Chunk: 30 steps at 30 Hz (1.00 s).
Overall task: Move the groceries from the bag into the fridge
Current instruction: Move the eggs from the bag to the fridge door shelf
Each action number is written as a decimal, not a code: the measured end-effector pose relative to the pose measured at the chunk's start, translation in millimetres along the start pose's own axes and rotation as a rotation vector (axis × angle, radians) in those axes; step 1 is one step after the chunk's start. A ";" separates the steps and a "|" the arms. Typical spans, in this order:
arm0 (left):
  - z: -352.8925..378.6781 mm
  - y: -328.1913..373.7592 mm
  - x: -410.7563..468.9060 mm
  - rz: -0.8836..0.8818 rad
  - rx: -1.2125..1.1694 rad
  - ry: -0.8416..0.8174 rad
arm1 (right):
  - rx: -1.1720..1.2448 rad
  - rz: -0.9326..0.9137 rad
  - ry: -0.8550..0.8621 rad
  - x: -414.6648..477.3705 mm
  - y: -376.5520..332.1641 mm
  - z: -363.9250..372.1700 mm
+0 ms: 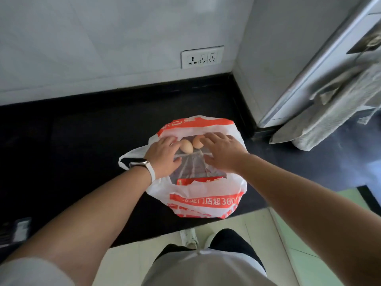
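A white and orange plastic bag [206, 201] stands open on the black counter [82, 131]. Two brown eggs show in its mouth, side by side. My left hand [162, 155], with a white watch band on the wrist, reaches into the bag and its fingers curl round the left egg [187, 147]. My right hand [223, 151] reaches in from the right, and its fingertips close over the right egg [198, 142]. Clear plastic film lines the inside of the bag below the eggs. The rest of the bag's contents is hidden.
A white wall with a socket strip [202, 57] runs behind the counter. At the right stands a tall grey panel [274, 58] with an angled door edge, and a grey cloth [338, 112] hangs from it. Pale floor tiles and my shoes are below.
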<state>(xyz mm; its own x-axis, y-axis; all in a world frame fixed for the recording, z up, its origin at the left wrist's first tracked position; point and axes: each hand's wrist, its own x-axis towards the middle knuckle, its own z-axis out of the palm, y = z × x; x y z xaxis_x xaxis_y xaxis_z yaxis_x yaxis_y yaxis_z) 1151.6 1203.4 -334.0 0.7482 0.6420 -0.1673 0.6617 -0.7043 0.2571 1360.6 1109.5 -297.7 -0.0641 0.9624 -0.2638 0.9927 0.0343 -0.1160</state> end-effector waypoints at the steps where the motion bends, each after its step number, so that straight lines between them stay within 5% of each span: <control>1: -1.6 -5.0 3.1 0.006 -0.002 0.011 | 0.001 0.001 0.010 5.2 1.6 0.0; 14: 11.4 -20.4 32.5 0.146 -0.044 0.048 | -0.025 -0.063 -0.093 58.0 14.6 16.7; 30: 30.9 -10.7 53.4 0.072 -0.055 -0.036 | -0.022 -0.087 -0.174 76.5 16.9 34.1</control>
<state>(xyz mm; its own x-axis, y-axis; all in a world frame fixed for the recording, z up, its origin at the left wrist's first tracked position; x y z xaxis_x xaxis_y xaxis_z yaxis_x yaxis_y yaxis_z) 1185.9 1235.8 -375.1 0.7956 0.5783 -0.1802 0.6033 -0.7298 0.3216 1369.0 1174.5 -352.5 -0.1650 0.8945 -0.4155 0.9844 0.1236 -0.1249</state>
